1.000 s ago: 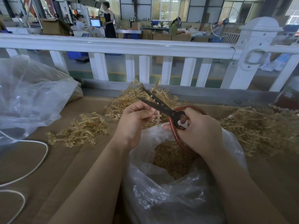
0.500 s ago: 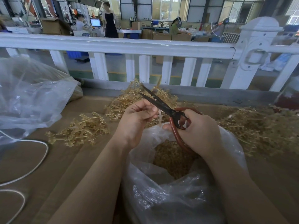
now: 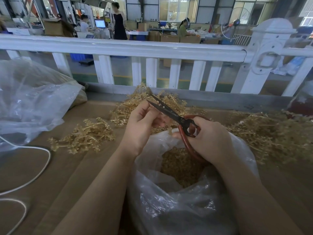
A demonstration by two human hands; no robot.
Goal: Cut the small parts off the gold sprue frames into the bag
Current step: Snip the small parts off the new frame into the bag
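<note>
Seen from the head camera, looking down over a brown table (image 3: 64, 168) fenced at 12 o'clock by a white railing (image 3: 122, 47).

At centre, left hand (image 3: 144, 126) curled, fingers closed around a small gold sprue frame (image 3: 169, 130); only a short pale stub visible below the fingers, just above the bag mouth. Exact pinch hidden by the knuckles.

Just to 3 o'clock of it, right hand (image 3: 208, 139) wrapped through the red loop handles of the scissors (image 3: 171, 114), fingers closed on them. Dark blades pointing toward 10 o'clock, slightly parted at the tips, lying across the top of the left hand's fingers.

Directly beneath both hands, toward 6 o'clock, a clear plastic bag (image 3: 177, 209) standing open, mouth up, with a heap of cut gold parts (image 3: 179, 167) inside.

Loose gold frames in three places: a small pile (image 3: 86, 138) at 9 o'clock of the hands, a heap (image 3: 135, 106) at 12 o'clock behind the scissors, touching the rail base, and a broad spread (image 3: 271, 134) at 3 o'clock.

At far 9 o'clock, a second large clear bag (image 3: 30, 102), crumpled, resting on the table. Below it, at 8 o'clock, a white cable (image 3: 42, 168) looping across the table.
</note>
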